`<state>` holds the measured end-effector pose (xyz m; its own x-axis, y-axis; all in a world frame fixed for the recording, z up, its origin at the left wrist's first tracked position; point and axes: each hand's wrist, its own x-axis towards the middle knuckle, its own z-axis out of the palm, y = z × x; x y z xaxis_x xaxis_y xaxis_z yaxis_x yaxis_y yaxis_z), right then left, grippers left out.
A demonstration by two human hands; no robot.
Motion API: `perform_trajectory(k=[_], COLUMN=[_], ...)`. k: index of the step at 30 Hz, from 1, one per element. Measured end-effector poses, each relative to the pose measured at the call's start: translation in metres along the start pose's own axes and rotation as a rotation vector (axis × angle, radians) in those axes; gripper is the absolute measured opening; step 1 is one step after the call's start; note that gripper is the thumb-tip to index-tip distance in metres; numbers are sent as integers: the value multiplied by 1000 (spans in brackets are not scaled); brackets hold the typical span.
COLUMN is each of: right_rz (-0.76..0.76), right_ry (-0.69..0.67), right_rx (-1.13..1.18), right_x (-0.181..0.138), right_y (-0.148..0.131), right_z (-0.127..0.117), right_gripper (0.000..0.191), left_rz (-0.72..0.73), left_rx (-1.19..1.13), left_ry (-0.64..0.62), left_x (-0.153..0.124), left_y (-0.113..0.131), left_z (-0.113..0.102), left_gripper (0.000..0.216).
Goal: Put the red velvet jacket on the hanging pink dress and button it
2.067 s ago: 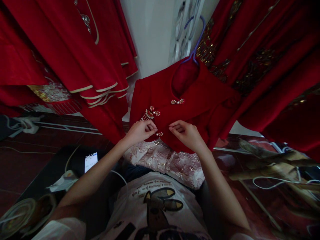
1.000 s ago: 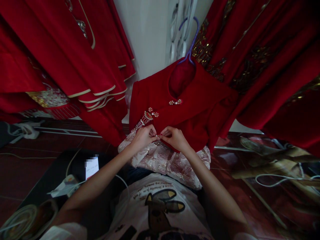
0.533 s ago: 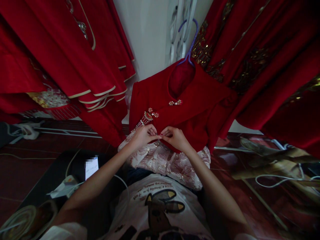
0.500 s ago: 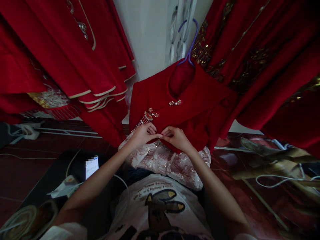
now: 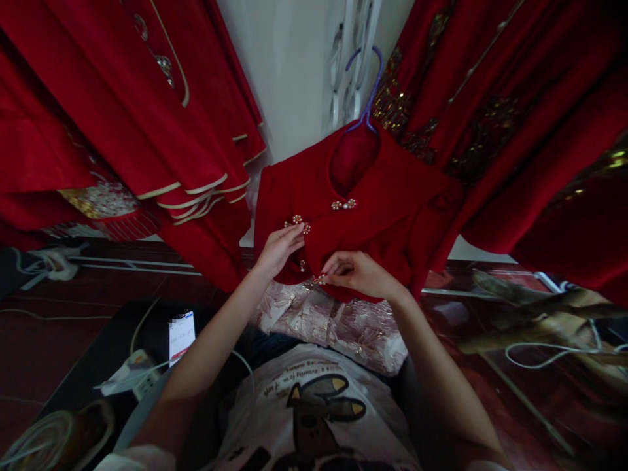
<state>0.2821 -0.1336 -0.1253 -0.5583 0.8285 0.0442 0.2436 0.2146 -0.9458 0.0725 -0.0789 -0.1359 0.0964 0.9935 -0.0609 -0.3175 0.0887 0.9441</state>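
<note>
Hands, joined at the hem a moment ago, have parted; left hand (image 5: 277, 252), fingers released, lies flat on the short red velvet jacket (image 5: 392, 196) hung from a purple plastic hanger (image 5: 366, 85), beside its upper pearl clasp (image 5: 297, 224); right hand (image 5: 360, 273) alone pinches the small lower pearl clasp (image 5: 318, 280) in its fingers.

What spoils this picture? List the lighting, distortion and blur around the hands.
Head view: the white wall is brightest, the lower corners dim; the wide lens bends the hanging dresses at the edges; left hand, right hand and the clasp it pinches on the red jacket look fairly sharp, without glare.
</note>
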Motion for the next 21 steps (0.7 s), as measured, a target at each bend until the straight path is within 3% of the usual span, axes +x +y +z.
perform_trajectory(k=[10, 14, 16, 21], right_rz=[-10, 4, 37, 117], right_ry=[6, -48, -152, -304], right_rx=[-9, -4, 4, 21], right_x=[2, -3, -10, -30], right_y=[0, -4, -10, -30], right_z=[6, 0, -6, -23], right_gripper=[17, 17, 18, 19], left_rz=[-65, -86, 38, 736], left_rx=[-19, 40, 196, 862], left_ry=[101, 10, -50, -125], left_x=[5, 4, 5, 10], left_y=[-4, 4, 14, 41], left_z=[6, 19, 29, 56], left_gripper=[22, 27, 32, 21])
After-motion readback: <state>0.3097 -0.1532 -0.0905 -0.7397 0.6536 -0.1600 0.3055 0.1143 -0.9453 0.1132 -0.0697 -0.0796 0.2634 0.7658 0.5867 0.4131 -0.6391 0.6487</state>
